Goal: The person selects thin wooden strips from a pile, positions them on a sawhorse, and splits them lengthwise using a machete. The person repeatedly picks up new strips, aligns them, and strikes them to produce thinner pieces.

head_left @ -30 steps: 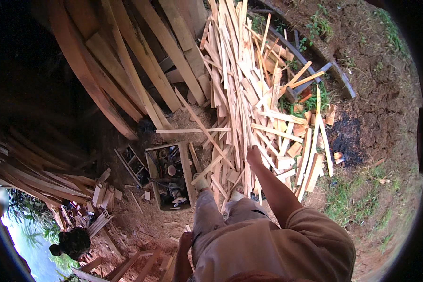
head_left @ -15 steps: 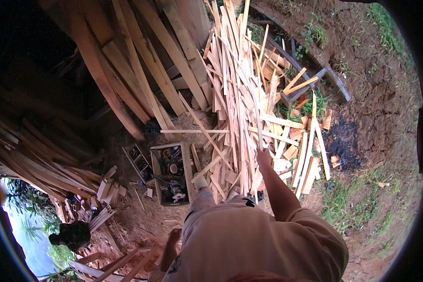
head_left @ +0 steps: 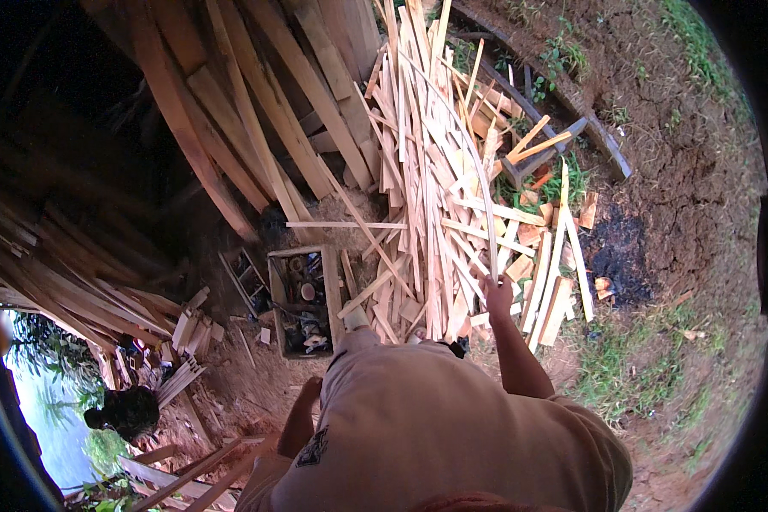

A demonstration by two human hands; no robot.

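Our left hand (head_left: pixel 311 392) hangs low, its grip unclear; over the woodpile (head_left: pixel 420 192), a wooden strip (head_left: pixel 490 213) runs to our right hand (head_left: pixel 498 296), clenched on its near end. We judge it light, springy (perhaps splintery), steadier held mid-length.

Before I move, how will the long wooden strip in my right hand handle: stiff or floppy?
The long wooden strip will probably flex: it's thin for its length and looks bowed, though the lens may add curve. It's likely light, being so slender. Gripped near one end by your right hand, it may swing.
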